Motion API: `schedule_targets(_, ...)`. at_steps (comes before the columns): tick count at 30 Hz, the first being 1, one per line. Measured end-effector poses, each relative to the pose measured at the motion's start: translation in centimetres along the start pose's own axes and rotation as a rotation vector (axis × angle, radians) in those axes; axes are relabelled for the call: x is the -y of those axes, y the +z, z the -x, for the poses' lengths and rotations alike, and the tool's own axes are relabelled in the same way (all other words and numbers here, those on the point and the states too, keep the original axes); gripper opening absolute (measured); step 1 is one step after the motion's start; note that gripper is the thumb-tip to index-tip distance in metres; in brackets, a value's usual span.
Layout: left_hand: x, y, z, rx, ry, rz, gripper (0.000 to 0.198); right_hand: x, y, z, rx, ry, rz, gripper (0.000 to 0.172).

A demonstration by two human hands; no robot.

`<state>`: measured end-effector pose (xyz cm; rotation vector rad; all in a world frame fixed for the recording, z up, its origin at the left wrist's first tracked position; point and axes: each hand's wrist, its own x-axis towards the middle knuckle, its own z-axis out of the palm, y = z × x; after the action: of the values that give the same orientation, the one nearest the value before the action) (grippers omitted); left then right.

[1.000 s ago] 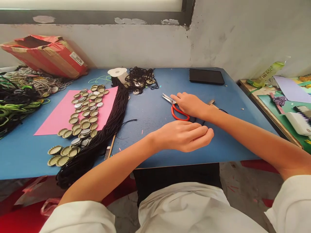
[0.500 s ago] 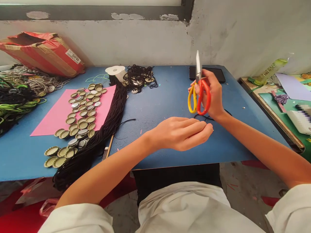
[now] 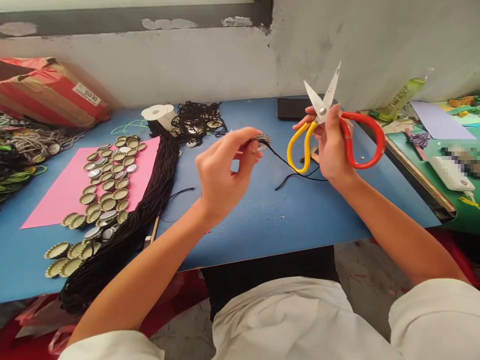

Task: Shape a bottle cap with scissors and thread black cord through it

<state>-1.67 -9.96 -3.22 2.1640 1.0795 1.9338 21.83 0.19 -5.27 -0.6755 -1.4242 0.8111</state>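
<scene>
Between its thumb and fingers, my left hand [image 3: 225, 172] pinches a bottle cap [image 3: 263, 140] above the middle of the blue table. A black cord [image 3: 282, 161] trails from the cap to the right, passing near the yellow handle. My right hand [image 3: 333, 145] holds scissors [image 3: 323, 111] with one yellow and one red handle; their blades are spread and point up. To the left, many bottle caps [image 3: 108, 204] lie in rows on and below a pink sheet [image 3: 48, 195], beside a thick bundle of black cords [image 3: 157, 180].
At the back are a white spool [image 3: 161, 116], a tangle of corded caps [image 3: 198, 120] and a dark phone [image 3: 292, 109]. A red box [image 3: 56, 92] stands at the back left. A green side table [image 3: 450, 200] with papers and a bottle is on the right.
My left hand has risen and turned, and a cap with its cord now shows in it. The scissors have opened in my right hand. The camera view has shifted slightly right.
</scene>
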Motion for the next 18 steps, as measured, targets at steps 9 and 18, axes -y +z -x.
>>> schedule_targets(9, 3.1, 0.3, -0.7, 0.034, -0.437, 0.150, 0.009, 2.2, -0.6, -0.4, -0.024, 0.010, 0.024, 0.051)
schedule_targets(18, 5.1, -2.3, -3.1, 0.066, -0.532, 0.183, 0.016, 5.0, 1.7, 3.1, 0.109, -0.002, 0.043, 0.029)
